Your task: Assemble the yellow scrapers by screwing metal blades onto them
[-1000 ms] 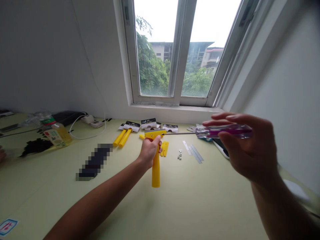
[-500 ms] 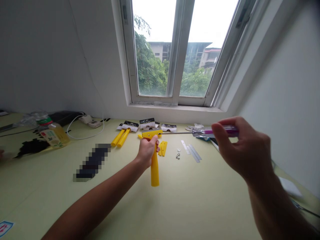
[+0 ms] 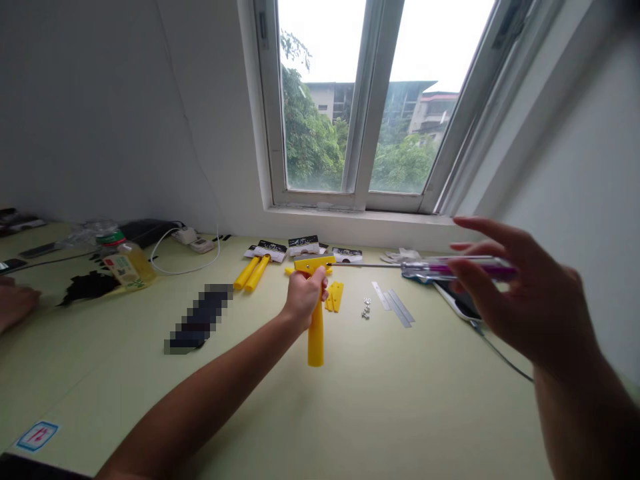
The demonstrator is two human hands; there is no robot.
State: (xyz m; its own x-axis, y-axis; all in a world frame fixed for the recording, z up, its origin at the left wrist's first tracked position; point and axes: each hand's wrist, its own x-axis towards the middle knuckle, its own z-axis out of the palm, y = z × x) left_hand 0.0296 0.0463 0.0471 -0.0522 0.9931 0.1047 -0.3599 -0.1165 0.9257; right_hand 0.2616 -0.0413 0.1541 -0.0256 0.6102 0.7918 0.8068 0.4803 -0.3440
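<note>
My left hand (image 3: 302, 297) is wrapped round the top of the handle of a yellow scraper (image 3: 315, 341), holding it upright above the table. A metal blade edge shows along the scraper's head. From the right, a screwdriver (image 3: 423, 268) with a clear and purple handle lies level, its tip at the right end of that head, on what looks like a screw. My right hand (image 3: 543, 317) has the handle between thumb and fingers, the index finger lifted off. Behind the scraper lie small yellow plates (image 3: 337, 297), loose screws (image 3: 367, 309) and flat metal blades (image 3: 399, 307).
Two yellow handles (image 3: 257, 273) with black-and-white cards lie further back. At left are a bottle (image 3: 127, 263), a white cable, a pixelated dark object (image 3: 203, 320) and another person's hand (image 3: 17, 303). A phone-like device (image 3: 457, 301) with a cable lies near my right hand.
The view has swung slightly left, so things sit further right. My right hand's fingers have loosened and spread on the screwdriver handle. More of the other person's hand shows at left.
</note>
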